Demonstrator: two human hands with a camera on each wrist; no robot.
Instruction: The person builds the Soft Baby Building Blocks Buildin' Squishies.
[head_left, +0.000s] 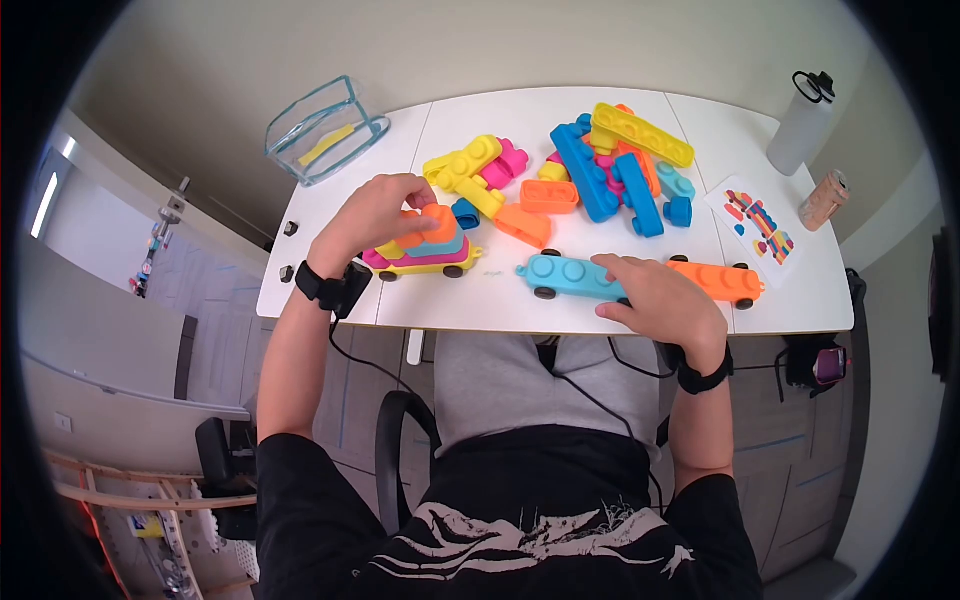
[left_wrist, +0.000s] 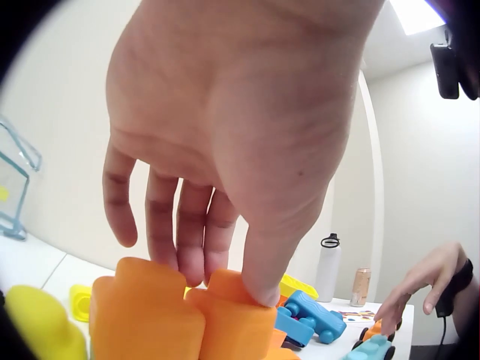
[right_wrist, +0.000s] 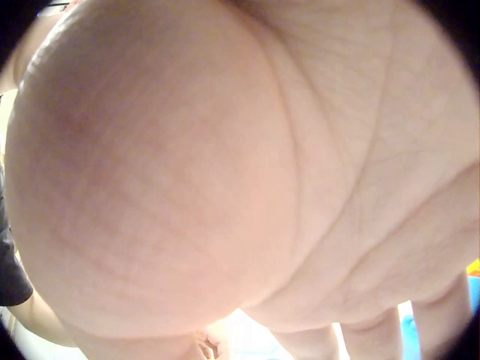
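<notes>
My left hand (head_left: 385, 210) pinches an orange block (head_left: 438, 224) between thumb and fingers. This block and a second orange block (left_wrist: 146, 311) top a stack of light blue and pink blocks on a yellow wheeled base (head_left: 430, 268). The left wrist view shows the thumb against the block's near side and the fingertips behind it. My right hand (head_left: 665, 300), fingers fairly straight, lies over the right end of a light blue wheeled base (head_left: 565, 275). An orange wheeled base (head_left: 725, 283) stands to its right, partly covered by that hand. The palm fills the right wrist view.
Behind the hands lie loose blocks: yellow (head_left: 470, 160), pink (head_left: 505, 165), orange (head_left: 548, 197) and blue (head_left: 590, 180). A picture sheet (head_left: 745, 215), a can (head_left: 825, 200) and a bottle (head_left: 800, 130) are at right. A clear case (head_left: 330, 140) stands back left.
</notes>
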